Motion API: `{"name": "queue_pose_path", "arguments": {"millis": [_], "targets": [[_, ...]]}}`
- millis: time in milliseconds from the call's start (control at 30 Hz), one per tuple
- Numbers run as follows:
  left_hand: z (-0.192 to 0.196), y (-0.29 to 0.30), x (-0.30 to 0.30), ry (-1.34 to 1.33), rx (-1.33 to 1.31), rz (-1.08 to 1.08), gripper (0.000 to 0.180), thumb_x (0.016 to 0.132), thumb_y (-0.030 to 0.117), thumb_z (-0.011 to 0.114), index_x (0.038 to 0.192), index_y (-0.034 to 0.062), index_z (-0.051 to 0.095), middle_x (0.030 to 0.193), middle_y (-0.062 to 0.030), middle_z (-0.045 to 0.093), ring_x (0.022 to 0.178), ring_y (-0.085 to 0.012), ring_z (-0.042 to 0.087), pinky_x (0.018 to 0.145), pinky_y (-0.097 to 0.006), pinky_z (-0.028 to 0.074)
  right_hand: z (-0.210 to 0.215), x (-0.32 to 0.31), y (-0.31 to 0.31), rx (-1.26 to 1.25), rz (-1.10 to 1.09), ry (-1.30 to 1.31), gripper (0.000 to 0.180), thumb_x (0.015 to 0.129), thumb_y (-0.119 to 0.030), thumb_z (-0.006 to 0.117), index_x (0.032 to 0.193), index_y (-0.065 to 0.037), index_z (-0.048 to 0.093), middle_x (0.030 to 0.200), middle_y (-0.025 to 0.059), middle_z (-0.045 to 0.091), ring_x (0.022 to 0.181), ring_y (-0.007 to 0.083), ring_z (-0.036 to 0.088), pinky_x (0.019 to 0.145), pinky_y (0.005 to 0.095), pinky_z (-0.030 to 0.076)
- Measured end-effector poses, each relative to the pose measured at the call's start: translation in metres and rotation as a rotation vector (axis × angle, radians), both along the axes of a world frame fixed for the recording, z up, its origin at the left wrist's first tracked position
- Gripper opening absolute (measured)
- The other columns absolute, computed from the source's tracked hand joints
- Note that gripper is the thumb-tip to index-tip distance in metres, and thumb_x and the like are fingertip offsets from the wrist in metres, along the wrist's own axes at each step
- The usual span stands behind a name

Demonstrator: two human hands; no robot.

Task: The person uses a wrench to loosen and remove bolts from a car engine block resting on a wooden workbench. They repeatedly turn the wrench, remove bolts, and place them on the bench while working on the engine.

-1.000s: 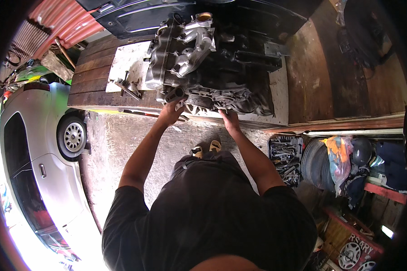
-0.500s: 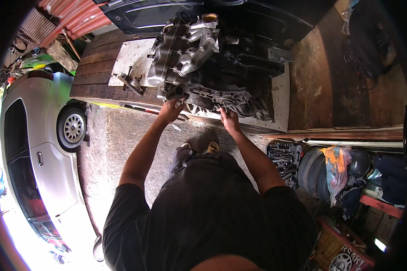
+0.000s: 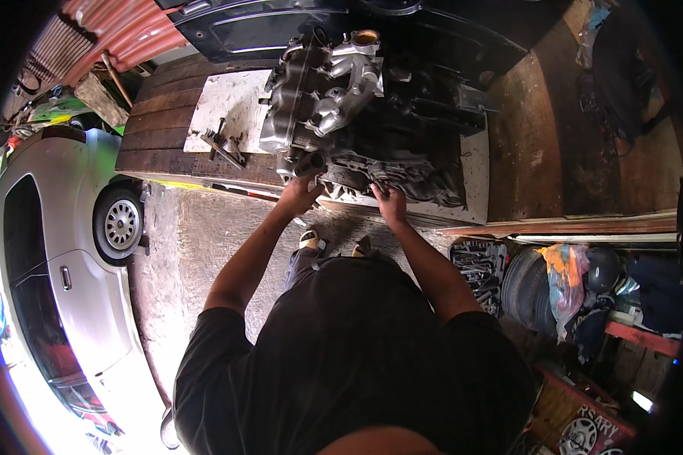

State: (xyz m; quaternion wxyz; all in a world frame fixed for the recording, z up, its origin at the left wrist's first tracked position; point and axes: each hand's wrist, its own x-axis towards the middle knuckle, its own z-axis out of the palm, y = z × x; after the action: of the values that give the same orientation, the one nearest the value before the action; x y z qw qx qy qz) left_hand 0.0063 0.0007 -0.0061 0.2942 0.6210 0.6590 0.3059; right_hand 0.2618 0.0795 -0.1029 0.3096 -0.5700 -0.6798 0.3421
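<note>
One wooden workbench (image 3: 155, 125) crosses the upper part of the frame, with one red corrugated sheet (image 3: 121, 30) at the upper left. At the upper centre one car engine (image 3: 379, 144) sits on it, a white board (image 3: 231, 98) showing beneath and to its left, with one branching silver pipe (image 3: 349, 87) on top. On that board's lower edge lies a small group of metal parts (image 3: 224, 148), too jumbled for me to count. Two hands are at the engine's near edge: the left hand (image 3: 300, 197), its fingers bent, just below one round dark opening (image 3: 310, 162), and the right hand (image 3: 391, 205) farther right, fingers drawn in toward the thumb. Whether either pinches anything, I cannot tell. Two shoes (image 3: 309, 240) show below. One silver car (image 3: 91, 303), one wheel (image 3: 121, 221) visible, fills the left side; one tool case (image 3: 476, 265), one plastic bag (image 3: 565, 280) and one dark helmet (image 3: 603, 271) crowd the right.
</note>
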Motion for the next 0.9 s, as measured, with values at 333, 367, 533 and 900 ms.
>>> {"name": "queue_pose_path", "arguments": {"millis": [333,367,533,900], "targets": [[0.009,-0.001,0.003,-0.094,-0.127,0.007,0.044,0.083,0.019,0.064,0.125,0.0110,0.053,0.121,-0.0172,0.058,0.115,-0.0322,0.053,0.094,-0.038,0.042,0.008,-0.012,-0.005,-0.027,-0.067,-0.033,0.040,0.082,-0.046,0.063,0.093,-0.008,0.071,0.077,0.0155,0.067,0.072,0.0317,0.065,0.064,0.0379,0.049],[0.005,-0.001,0.003,-0.082,-0.095,0.005,0.044,0.083,0.019,0.064,0.124,0.0105,0.053,0.121,-0.0175,0.057,0.116,-0.0329,0.053,0.094,-0.038,0.042,0.011,-0.013,-0.006,-0.018,-0.071,-0.050,0.042,0.082,-0.050,0.062,0.093,-0.010,0.071,0.076,0.0151,0.067,0.071,0.0328,0.065,0.063,0.0390,0.050],[-0.003,0.000,0.000,-0.033,-0.002,-0.012,0.044,0.083,0.023,0.063,0.124,0.0109,0.053,0.117,-0.0195,0.058,0.110,-0.0366,0.054,0.090,-0.041,0.044,0.008,-0.017,-0.004,0.030,-0.067,-0.063,0.040,0.085,-0.047,0.060,0.094,-0.009,0.071,0.080,0.0161,0.067,0.075,0.0342,0.065,0.065,0.0400,0.050],[-0.009,-0.001,-0.001,-0.022,0.058,-0.004,0.045,0.083,0.031,0.062,0.123,0.0120,0.053,0.102,-0.0227,0.062,0.094,-0.0395,0.060,0.081,-0.044,0.047,0.014,-0.032,-0.002,-0.072,-0.149,-0.183,0.042,0.086,-0.045,0.060,0.091,-0.004,0.069,0.076,0.0187,0.066,0.072,0.0349,0.063,0.063,0.0391,0.046]]}}
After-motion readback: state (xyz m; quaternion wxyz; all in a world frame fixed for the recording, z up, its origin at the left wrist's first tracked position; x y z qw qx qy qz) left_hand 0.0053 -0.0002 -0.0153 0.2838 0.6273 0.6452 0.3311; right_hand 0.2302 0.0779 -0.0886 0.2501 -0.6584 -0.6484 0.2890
